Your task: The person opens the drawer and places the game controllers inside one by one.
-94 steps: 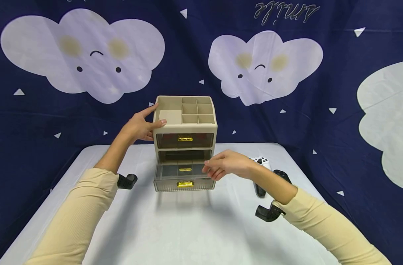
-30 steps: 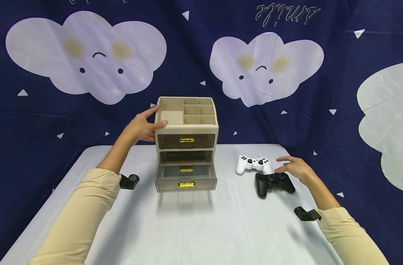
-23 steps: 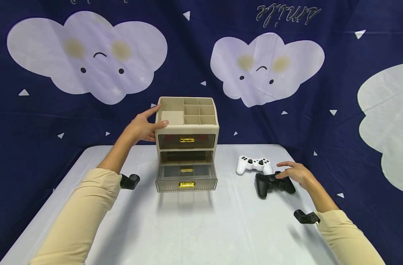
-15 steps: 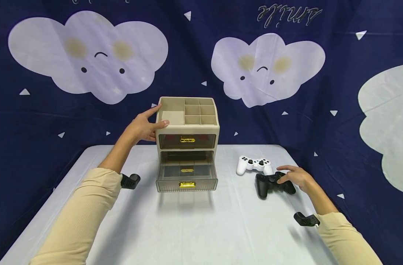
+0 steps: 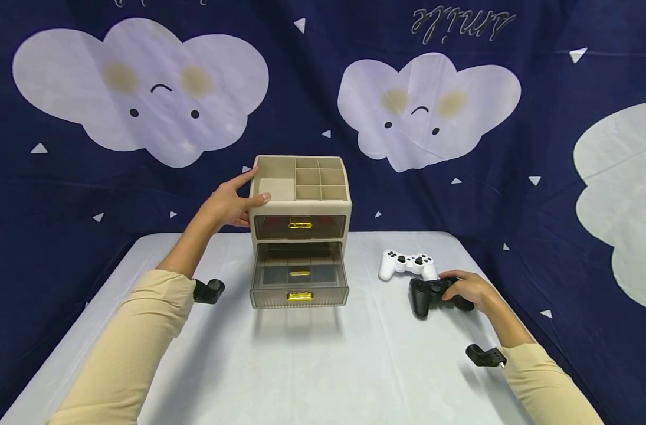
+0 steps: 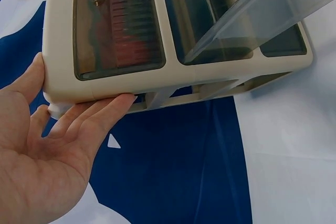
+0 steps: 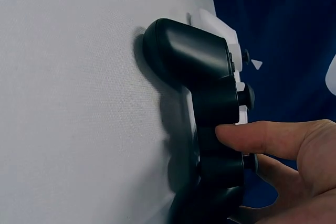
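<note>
My left hand rests on the upper left corner of a beige drawer organizer, thumb over the top front edge. In the left wrist view its straight fingers lie against the side wall. A clear drawer with a gold handle is pulled out below a closed upper drawer. On the right, my right hand pinches a black game controller by its middle. The right wrist view shows the thumb on the near face of the black controller; the other fingers are partly hidden behind it.
A white game controller lies just behind the black one on the white table. Open compartments top the organizer. A red ridged thing shows through the upper drawer front. A dark blue cloud-print curtain hangs behind.
My right hand has moved from beside the pulled-out drawer to the right, come down over the black controller and pinched it. The left hand has stayed on the organizer.
</note>
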